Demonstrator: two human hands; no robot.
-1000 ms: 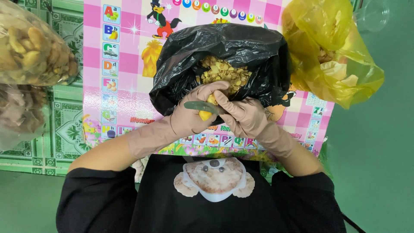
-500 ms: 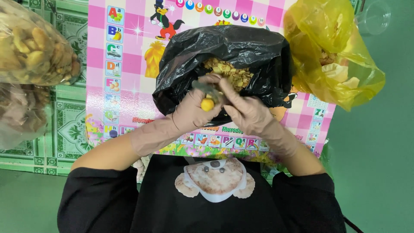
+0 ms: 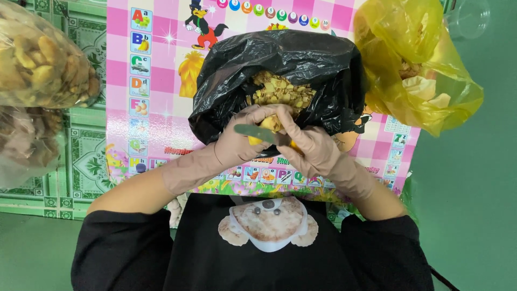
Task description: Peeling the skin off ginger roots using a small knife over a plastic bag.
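Gloves of thin beige rubber covered both my hands, and between them I held a small yellow-orange piece of fruit (image 3: 265, 129), right over the mouth of the crumpled black plastic bag (image 3: 301, 64). My left hand (image 3: 241, 141) was curled around the piece, fingers closed on it. My right hand (image 3: 307, 146) was closed too, gripping what looked like a small dark-bladed knife (image 3: 253, 131), its blade lying flat across the fruit just above my left knuckles. The handle was hidden in my fist, so I could not tell how I gripped it.

To peel well, I judged the blade should stay shallow and travel away from my left thumb, with the fruit turned a little after each stroke. I kept the work over the bag, just beyond my fingertips, so trimmings would land on the pale yellow scraps (image 3: 280, 91) already heaped inside. A translucent yellow plastic bag (image 3: 414, 64) sat well off past my right hand, and clear bags of brown nuts (image 3: 43, 64) well off past my left.
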